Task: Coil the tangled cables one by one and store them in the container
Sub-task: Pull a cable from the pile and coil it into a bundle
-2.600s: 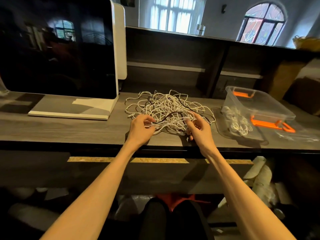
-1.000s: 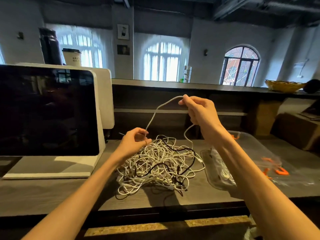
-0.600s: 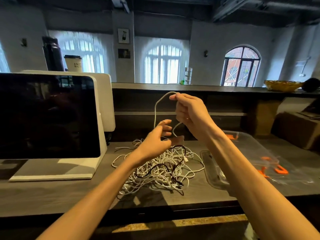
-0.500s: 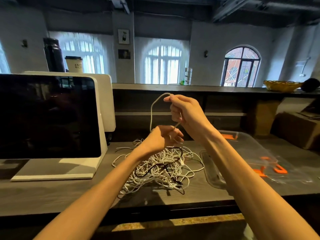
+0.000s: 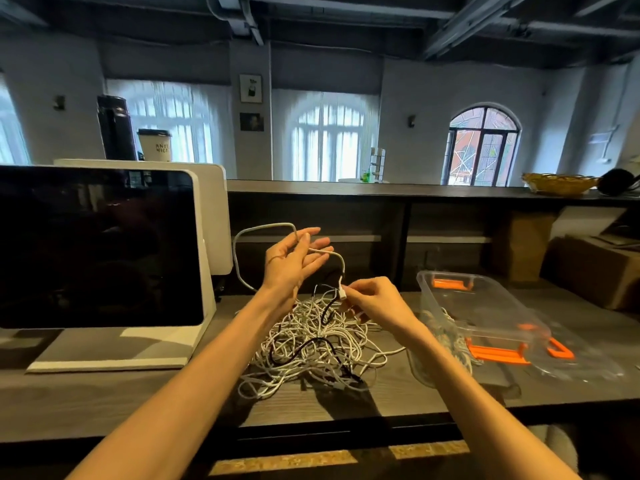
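Nearest to me on the desk point(image 5: 104, 403) lies the tangled heap of cables point(image 5: 311, 344), mostly white with a couple of black ones threaded through, so the bulk of the job is not yet done. Just above it my right hand point(image 5: 375, 301) pinches the plug end of one white cable point(image 5: 242, 268) between thumb and fingertips. That cable rises from the plug, crosses the palm of my left hand point(image 5: 291, 263), loops out to the left and drops back toward the heap. My left hand is raised, fingers spread and nearly straight, the cable draped over them rather than gripped, though I cannot quite tell whether the thumb is trapping it.

I judge I am at the start of coiling this one cable: the end is found and the first turn is forming. Next I should wind it round my left hand while drawing slack gently, since its tail seems to run into the knot and may snag.

Further right, beside the heap, stands the clear plastic container point(image 5: 485, 306) with orange latches, a few coiled white cables point(image 5: 450, 336) already by its near wall.
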`<state>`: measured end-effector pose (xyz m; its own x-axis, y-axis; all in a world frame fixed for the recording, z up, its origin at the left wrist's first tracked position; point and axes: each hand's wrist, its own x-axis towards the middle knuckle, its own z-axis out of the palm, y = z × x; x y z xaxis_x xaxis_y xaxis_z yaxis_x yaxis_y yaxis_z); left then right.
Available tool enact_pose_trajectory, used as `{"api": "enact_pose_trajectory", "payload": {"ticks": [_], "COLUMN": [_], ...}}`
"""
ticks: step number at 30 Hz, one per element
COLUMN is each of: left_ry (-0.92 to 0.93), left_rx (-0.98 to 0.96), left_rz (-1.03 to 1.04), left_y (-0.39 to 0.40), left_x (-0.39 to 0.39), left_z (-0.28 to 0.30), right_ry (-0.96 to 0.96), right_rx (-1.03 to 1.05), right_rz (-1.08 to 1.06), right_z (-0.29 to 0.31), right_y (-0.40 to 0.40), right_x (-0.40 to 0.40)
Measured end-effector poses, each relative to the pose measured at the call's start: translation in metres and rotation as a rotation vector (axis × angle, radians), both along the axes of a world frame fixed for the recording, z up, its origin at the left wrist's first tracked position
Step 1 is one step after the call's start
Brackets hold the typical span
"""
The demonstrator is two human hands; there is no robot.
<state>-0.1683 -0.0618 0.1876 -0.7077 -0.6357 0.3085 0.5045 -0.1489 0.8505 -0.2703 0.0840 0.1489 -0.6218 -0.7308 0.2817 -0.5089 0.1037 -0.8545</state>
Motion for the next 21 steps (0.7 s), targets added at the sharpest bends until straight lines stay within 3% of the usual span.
{"api": "enact_pose_trajectory", "payload": {"ticks": [3, 8, 13, 15, 19, 21], "left_ry": [0.014, 0.012, -0.060, -0.084, -0.176, -0.228], "left_rx": [0.059, 0.046, -0.024, -0.070, -0.123, -0.145], "left_rz": [0.011, 0.009, 0.036, 0.075, 0.134, 0.129], "left_y": [-0.004, -0.013, -0.021, -0.026, -0.033, -0.035], "left_x": [-0.001, -0.004, -0.010, -0.013, -0.016, -0.016], "left_z": [-0.004, -0.017, -0.034, -0.038, -0.048, -0.054], "right_ry": [-0.016, 0.212, 0.479, 0.414, 0.025, 0.003], "right_rx": [-0.074, -0.228, -0.168, -0.265, -0.406, -0.383], "right_rz": [0.071, 0.048, -0.025, -0.087, -0.157, -0.125], "right_z": [-0.001, -0.003, -0.011, -0.010, 0.004, 0.007], "right_y": [-0.002, -0.007, -0.015, -0.017, -0.022, -0.021], "right_x": [0.008, 0.022, 0.027, 0.029, 0.030, 0.029]}}
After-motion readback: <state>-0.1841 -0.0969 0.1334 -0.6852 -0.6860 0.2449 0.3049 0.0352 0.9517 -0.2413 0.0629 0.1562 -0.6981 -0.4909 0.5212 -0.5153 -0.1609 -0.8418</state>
